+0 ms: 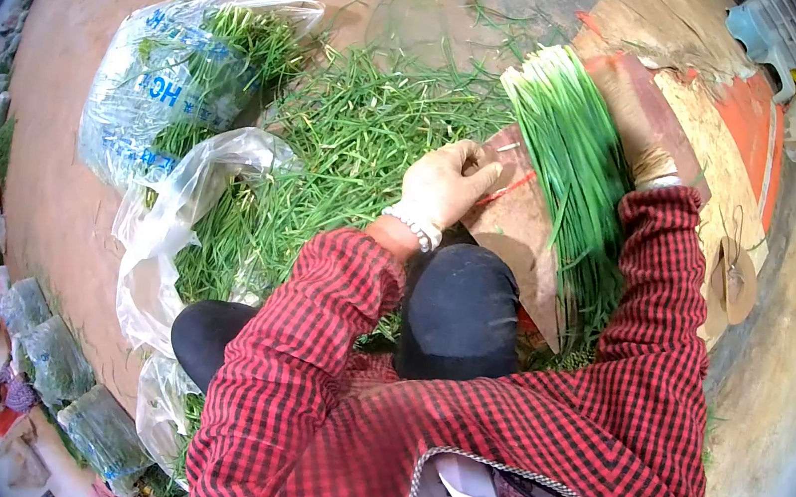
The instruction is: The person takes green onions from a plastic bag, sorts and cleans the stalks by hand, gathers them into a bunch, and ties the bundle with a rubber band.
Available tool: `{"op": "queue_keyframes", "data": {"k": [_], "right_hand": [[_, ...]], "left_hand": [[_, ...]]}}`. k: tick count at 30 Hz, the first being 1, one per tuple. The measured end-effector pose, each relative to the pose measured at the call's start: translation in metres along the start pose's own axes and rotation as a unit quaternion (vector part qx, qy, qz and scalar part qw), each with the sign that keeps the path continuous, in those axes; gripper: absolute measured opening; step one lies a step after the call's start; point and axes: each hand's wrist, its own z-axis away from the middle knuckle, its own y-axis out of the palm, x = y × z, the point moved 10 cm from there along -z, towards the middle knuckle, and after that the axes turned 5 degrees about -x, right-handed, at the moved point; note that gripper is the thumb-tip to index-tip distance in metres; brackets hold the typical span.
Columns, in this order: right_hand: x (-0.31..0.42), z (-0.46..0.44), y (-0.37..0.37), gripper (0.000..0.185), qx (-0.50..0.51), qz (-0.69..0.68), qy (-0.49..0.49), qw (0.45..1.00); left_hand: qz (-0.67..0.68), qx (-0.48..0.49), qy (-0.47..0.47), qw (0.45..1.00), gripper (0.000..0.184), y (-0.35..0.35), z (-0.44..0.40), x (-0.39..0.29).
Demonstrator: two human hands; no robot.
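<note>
The brown floor (pixel 62 204) fills much of the frame, strewn with cut leaves near the top centre. A red-and-black checked jacket (pixel 454 437) covers the lower middle, its sleeves reaching up on both sides of a dark-clad knee (pixel 462 312). Loose chive-like greens (pixel 365 114) lie in a broad, tangled heap from the centre toward the left. A translucent bag with blue print (pixel 153 86), greens inside it, sits at the upper left; a clear plastic bag (pixel 149 266) lies crumpled below it, against the heap.

Right of centre, a bundle of long chive-like stalks (pixel 575 161) lies across a reddish-brown board (pixel 518 249), pale ends toward the top, leafy ends running down toward the right sleeve. The right hand (pixel 623 107) is at the bundle's right side near the pale ends, blurred; how far its fingers are closed, and whether they grip the stalks, I cannot tell. The left hand (pixel 445 184) is just left of the bundle, fingers bent and thumb near them, beside a thin red strip (pixel 508 190); whether it pinches the strip is unclear. A white beaded bracelet (pixel 411 225) circles the left wrist.
</note>
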Motion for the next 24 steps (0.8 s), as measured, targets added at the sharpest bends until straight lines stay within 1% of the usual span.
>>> {"op": "queue_keyframes", "data": {"k": [1,2,3,4,5,6,7,8,9,10,11,12,13,14,15,16,17,18,19,20,22,24], "right_hand": [[-0.013,-0.003,-0.019,0.096,-0.062,-0.169,0.070,0.981],[-0.030,-0.001,-0.031,0.092,-0.125,-0.333,0.136,0.925],[-0.054,-0.011,-0.037,0.092,-0.132,-0.332,0.139,0.923],[-0.099,-0.021,-0.040,0.089,-0.133,-0.258,0.176,0.941],[-0.129,-0.022,-0.045,0.086,-0.133,-0.182,0.214,0.951],[-0.126,-0.019,-0.053,0.086,-0.141,-0.182,0.216,0.949],[-0.121,-0.019,-0.061,0.073,-0.121,-0.014,0.220,0.968],[-0.110,-0.023,-0.069,0.061,-0.091,0.159,0.220,0.958],[-0.127,-0.031,-0.067,0.057,-0.110,0.134,0.224,0.959],[-0.114,-0.032,-0.068,0.056,-0.088,0.167,0.221,0.957],[-0.100,-0.031,-0.059,0.054,-0.060,0.196,0.214,0.955],[-0.111,-0.037,-0.053,0.047,-0.048,0.138,0.202,0.968],[-0.128,-0.064,-0.055,0.041,-0.028,0.235,0.140,0.961],[-0.119,-0.064,-0.045,0.036,-0.013,0.252,0.114,0.961],[-0.125,-0.065,-0.049,0.036,-0.023,0.260,0.113,0.959],[-0.131,-0.067,-0.053,0.037,-0.033,0.268,0.113,0.956],[-0.140,-0.071,-0.056,0.038,-0.043,0.275,0.113,0.954],[-0.104,-0.050,-0.054,0.039,-0.046,0.304,0.123,0.944],[-0.096,-0.045,-0.055,0.038,-0.079,0.276,0.097,0.953],[-0.097,-0.044,-0.059,0.038,-0.114,0.250,0.072,0.959],[-0.110,-0.045,-0.067,0.034,-0.153,0.208,0.061,0.964],[-0.083,-0.024,-0.078,0.032,-0.214,0.258,0.110,0.936]], "left_hand": [[-0.013,0.046,-0.025,0.999,0.040,0.006,0.005,-0.003],[-0.013,0.051,-0.020,0.998,0.040,0.014,0.005,-0.001],[-0.121,0.031,0.076,0.989,0.039,0.020,0.005,-0.014],[-0.225,0.010,0.172,0.959,0.037,0.030,0.009,-0.028],[-0.218,0.041,0.175,0.959,0.033,0.039,0.008,-0.032],[-0.216,0.044,0.182,0.958,0.033,0.044,0.006,-0.032],[-0.214,0.042,0.199,0.956,0.031,0.048,0.005,-0.032],[-0.208,0.040,0.209,0.955,0.029,0.047,0.003,-0.035],[-0.219,0.030,0.213,0.952,0.029,0.046,0.003,-0.035],[-0.222,0.022,0.205,0.953,0.029,0.042,-0.001,-0.038],[-0.183,0.035,0.150,0.971,0.027,0.039,-0.006,-0.033],[-0.144,0.044,0.089,0.985,0.025,0.035,-0.008,-0.021],[-0.012,0.055,0.034,0.998,0.022,0.035,-0.010,-0.007],[0.124,0.061,-0.014,0.990,0.021,0.042,-0.014,0.007],[0.307,0.118,-0.046,0.943,0.019,0.066,-0.018,0.020],[0.306,0.115,-0.048,0.944,0.019,0.052,-0.016,0.015],[0.410,0.174,-0.120,0.887,0.020,0.056,-0.011,0.011],[0.502,0.237,-0.188,0.811,0.021,0.066,-0.002,0.002],[0.554,0.234,-0.160,0.783,0.023,0.072,-0.009,0.000],[0.547,0.223,-0.185,0.786,0.031,0.070,-0.009,-0.002],[0.600,0.255,-0.180,0.737,0.039,0.078,-0.011,-0.005],[0.613,0.257,-0.138,0.735,0.044,0.069,-0.008,-0.017]]}}
